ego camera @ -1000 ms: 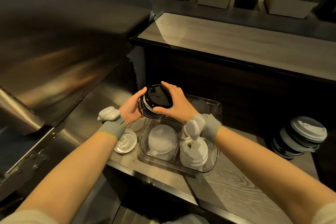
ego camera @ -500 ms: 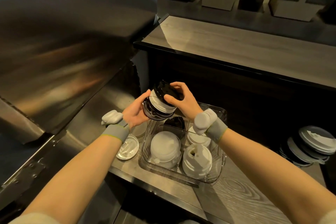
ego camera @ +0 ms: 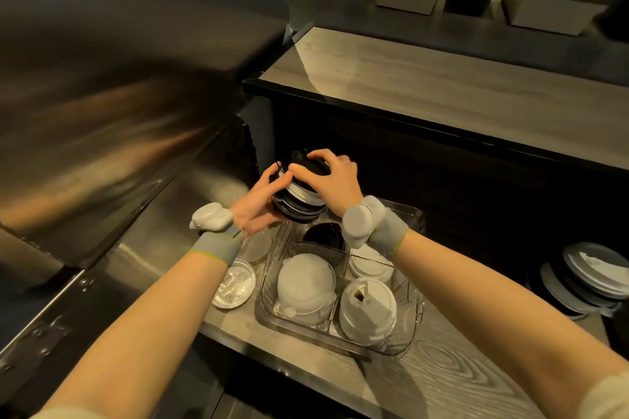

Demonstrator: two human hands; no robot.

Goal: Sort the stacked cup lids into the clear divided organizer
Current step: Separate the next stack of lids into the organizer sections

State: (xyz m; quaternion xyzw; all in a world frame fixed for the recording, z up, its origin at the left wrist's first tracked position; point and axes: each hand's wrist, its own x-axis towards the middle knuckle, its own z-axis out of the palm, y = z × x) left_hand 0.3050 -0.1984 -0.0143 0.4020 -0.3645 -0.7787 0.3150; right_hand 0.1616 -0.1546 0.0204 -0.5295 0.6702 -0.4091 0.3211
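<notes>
Peeling the top black lid [ego camera: 308, 161] with the right hand [ego camera: 335, 180] goes best (judging) while the left hand [ego camera: 258, 204] firmly cups the mixed stack [ego camera: 296, 204] over the organizer [ego camera: 413, 316].

Both forearms are bare. Each wrist carries a grey knitted band edged with a thin yellow-green line, the left wristband [ego camera: 215, 247] and the right wristband [ego camera: 388, 231]. A rounded white device sits on each: left [ego camera: 210, 220], right [ego camera: 357, 224]. Pale sleeve edges show at the bottom corners.

a brushed steel surface [ego camera: 119, 85] at left, a wood-grain counter [ego camera: 459, 85] ahead, pale seating blocks [ego camera: 544, 7] beyond
</notes>
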